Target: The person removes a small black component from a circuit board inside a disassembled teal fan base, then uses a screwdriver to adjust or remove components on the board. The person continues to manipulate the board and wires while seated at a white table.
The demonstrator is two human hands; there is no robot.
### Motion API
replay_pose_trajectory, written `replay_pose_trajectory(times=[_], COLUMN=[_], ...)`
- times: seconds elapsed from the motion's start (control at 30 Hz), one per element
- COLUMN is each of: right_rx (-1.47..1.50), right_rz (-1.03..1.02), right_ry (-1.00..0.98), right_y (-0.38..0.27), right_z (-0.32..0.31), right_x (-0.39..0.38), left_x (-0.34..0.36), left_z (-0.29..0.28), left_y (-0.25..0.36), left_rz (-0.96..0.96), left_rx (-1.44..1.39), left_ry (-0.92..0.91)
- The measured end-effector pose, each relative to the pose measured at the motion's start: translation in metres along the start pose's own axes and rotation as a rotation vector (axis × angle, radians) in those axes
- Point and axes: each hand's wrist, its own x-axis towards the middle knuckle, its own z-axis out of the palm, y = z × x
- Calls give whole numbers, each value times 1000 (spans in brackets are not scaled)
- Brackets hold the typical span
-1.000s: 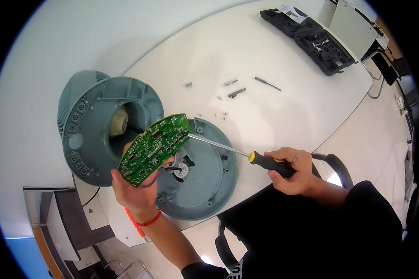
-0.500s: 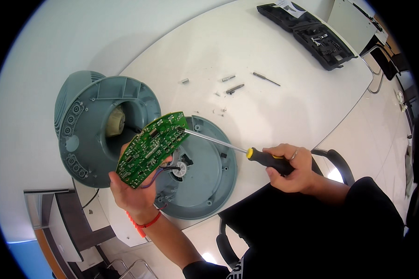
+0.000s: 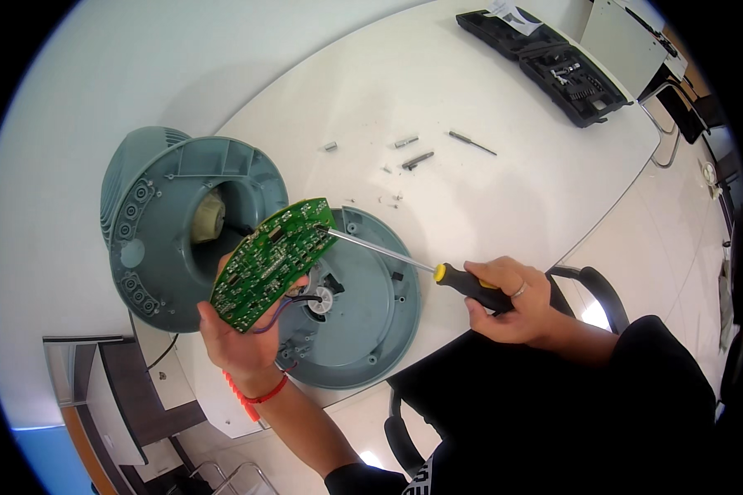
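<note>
My left hand (image 3: 243,342) grips a green circuit board (image 3: 264,268) by its lower edge, tilted so its component side shows. The fingers behind it are partly hidden. In my right hand (image 3: 516,305) is a screwdriver (image 3: 470,286) with a black and yellow handle. Its long metal shaft reaches left, and the tip meets the board near its upper right corner. Below the board sits a round grey-blue plastic base (image 3: 371,305) with a white hub (image 3: 319,304) and dark wires running toward the board. To its left, a grey-blue housing (image 3: 169,289) stands tipped with its hollow inside showing.
Several small screws (image 3: 395,198) lie on the white table (image 3: 504,198) behind the base. Farther back are a dark bit (image 3: 418,161), metal sockets (image 3: 405,142) and a thin tool (image 3: 472,142). An open black tool case (image 3: 574,82) rests at the far right. Chairs (image 3: 590,289) stand beyond the table edge.
Very little differs. My right hand and the screwdriver handle have shifted slightly left, while the tip stays at the same corner of the board.
</note>
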Motion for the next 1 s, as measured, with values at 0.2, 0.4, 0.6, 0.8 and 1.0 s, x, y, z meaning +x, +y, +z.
replay_pose_trajectory(times=[0.2, 0.4, 0.6, 0.8, 1.0], right_rx=[6, -10, 141, 175, 120], right_rz=[-101, -208, -263, -357, -320], right_ry=[110, 228, 256, 278, 351], right_y=[-4, -12, -21, -26, -36], right_z=[2, 4, 11, 8, 6], right_x=[-3, -8, -5, -5, -4], left_x=[0, -1, 0, 1, 2], left_z=[0, 0, 2, 4, 5], left_y=[-2, -1, -2, 1, 0], left_rz=[8, 5, 16, 0, 2], left_rx=[-3, 19, 0, 51, 56], left_ry=[22, 34, 64, 16, 13])
